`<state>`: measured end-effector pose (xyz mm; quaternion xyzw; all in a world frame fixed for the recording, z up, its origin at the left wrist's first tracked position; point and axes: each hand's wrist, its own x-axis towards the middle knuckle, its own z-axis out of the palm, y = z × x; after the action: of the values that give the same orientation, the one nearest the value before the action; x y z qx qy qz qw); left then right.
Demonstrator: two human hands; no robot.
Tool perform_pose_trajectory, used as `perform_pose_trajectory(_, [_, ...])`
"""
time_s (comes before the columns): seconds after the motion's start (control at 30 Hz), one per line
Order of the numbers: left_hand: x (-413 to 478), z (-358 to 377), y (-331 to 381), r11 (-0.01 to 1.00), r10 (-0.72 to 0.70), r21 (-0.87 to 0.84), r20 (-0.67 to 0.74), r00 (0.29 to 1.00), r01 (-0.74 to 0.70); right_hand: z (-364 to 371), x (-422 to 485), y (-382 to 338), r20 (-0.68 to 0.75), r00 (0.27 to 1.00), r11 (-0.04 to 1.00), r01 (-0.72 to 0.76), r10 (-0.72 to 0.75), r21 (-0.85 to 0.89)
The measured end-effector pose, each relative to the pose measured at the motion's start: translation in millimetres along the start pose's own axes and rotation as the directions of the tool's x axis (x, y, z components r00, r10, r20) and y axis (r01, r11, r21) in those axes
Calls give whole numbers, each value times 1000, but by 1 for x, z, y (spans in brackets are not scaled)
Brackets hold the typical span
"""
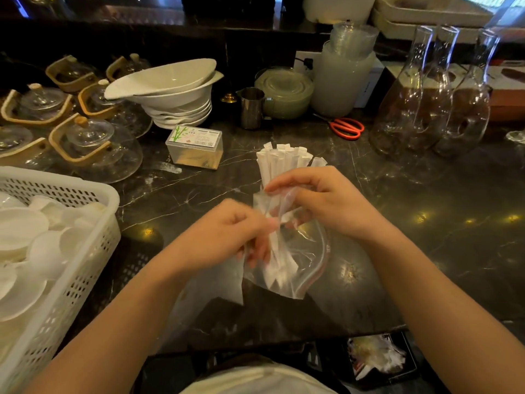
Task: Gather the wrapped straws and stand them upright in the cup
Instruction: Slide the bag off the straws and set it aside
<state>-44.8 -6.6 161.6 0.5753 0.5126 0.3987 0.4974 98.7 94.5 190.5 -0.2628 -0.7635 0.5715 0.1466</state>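
Observation:
A bundle of white paper-wrapped straws (284,160) sticks out of a clear plastic bag (298,263), held above the dark marble counter (397,194). My right hand (321,200) is wrapped around the bundle near the bag's mouth. Lower on the bag, my left hand (233,234) pinches the plastic with the straws' lower part inside. The bag's bottom hangs below both hands. A small steel cup (251,108) stands at the back of the counter, apart from my hands.
A white perforated basket (85,251) of white dishes sits at the left. Glass teapots (93,146), stacked white bowls (173,92), a toothpick box (194,146), red scissors (348,127) and glass carafes (434,98) ring the work area. A trash bin (377,356) is below the counter edge.

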Motion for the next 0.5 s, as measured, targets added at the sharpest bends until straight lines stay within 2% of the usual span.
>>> perform_pose_trajectory(0.03, [-8, -3, -11, 996, -85, -26, 115, 990, 89, 0, 1, -1, -7, 999, 999, 33, -32, 22])
perform_pose_trajectory(0.1, [-24, -2, -37, 960, -240, -66, 315, 918, 273, -1, 5, -4, -46, 993, 992, 108, -105, 67])
perform_pose_trajectory(0.17, [-36, 4, -62, 899, -343, -124, 395, 852, 419, -1, 9, -9, -91, 981, 977, 182, -172, 111])
perform_pose_trajectory(0.23, [-40, 9, -79, 836, -388, -235, 387, 837, 496, -1, 15, -13, -140, 964, 961, 244, -226, 129])
perform_pose_trajectory(0.27, [-40, 12, -85, 807, -374, -325, 366, 852, 494, -1, 17, -14, -167, 955, 954, 270, -246, 134])
perform_pose_trajectory(0.33, [-35, 16, -89, 713, -273, -576, 298, 915, 400, 0, 23, -15, -218, 935, 939, 314, -280, 139])
perform_pose_trajectory(0.4, [-24, 19, -86, 545, -179, -803, 169, 969, 241, 1, 25, -14, -249, 921, 930, 339, -298, 141])
perform_pose_trajectory(0.5, [-2, 16, -74, 325, -105, -945, -6, 994, 28, 0, 26, -8, -263, 911, 936, 346, -316, 72])
